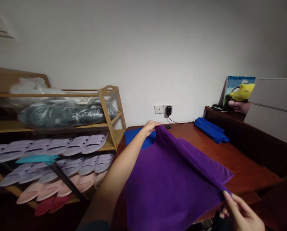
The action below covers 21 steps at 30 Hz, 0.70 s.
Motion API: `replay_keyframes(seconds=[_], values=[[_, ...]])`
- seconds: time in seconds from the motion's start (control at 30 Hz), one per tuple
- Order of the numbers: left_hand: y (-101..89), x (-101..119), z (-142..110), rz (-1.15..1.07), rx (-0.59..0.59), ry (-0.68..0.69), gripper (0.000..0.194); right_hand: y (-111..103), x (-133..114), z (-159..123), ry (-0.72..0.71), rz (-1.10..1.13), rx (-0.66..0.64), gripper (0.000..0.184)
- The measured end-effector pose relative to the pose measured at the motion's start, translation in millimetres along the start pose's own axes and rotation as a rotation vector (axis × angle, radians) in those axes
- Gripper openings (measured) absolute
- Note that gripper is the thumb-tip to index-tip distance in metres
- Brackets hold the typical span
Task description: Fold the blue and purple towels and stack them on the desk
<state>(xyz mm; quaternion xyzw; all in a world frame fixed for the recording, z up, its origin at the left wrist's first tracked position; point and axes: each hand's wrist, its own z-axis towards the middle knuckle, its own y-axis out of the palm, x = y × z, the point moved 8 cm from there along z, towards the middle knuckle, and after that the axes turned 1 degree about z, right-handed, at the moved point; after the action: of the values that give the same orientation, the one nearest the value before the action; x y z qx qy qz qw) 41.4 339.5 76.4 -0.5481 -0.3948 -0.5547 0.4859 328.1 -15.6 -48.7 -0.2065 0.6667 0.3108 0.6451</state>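
Observation:
A purple cloth (165,179) is stretched between my two hands over the reddish-brown wooden table. My left hand (151,127) pinches its far corner near the back of the table. Close to the table's front right, my right hand (241,211) grips another corner between thumb and fingers. The edge between the hands is raised in a fold, and part of the cloth lies on the table to the right of it. Behind my left hand, a flat blue cloth (134,136) is partly covered by the purple one.
A folded blue cloth (211,130) lies at the table's (249,170) back right. Left stands a wooden shoe rack (113,128) with several slippers (95,143) and plastic-wrapped bundles (61,114). A black plug (168,110) sits in the wall socket. A yellow plush toy (243,92) rests on the raised ledge.

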Motion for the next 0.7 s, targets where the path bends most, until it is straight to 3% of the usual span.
replay_keyframes(seconds=[0.2,0.37,0.47,0.57,0.7], values=[[-22.3,30,-32,-0.105,-0.019,0.041,0.019,-7,-77,48,-0.214,-0.191,0.059,0.041],[-31.8,61,-61,-0.209,-0.034,0.084,0.027,2,-136,80,-0.38,-0.106,0.069,0.035],[-32.2,81,-76,-0.236,-0.097,0.118,0.02,7,-161,93,-0.44,-0.055,0.076,0.036],[-33.2,98,-89,-0.205,-0.142,0.18,0.027,13,-180,100,-0.49,-0.013,0.057,0.037],[-41.2,115,-102,-0.12,-0.102,0.296,0.036,14,-196,105,-0.536,0.031,0.057,0.037]])
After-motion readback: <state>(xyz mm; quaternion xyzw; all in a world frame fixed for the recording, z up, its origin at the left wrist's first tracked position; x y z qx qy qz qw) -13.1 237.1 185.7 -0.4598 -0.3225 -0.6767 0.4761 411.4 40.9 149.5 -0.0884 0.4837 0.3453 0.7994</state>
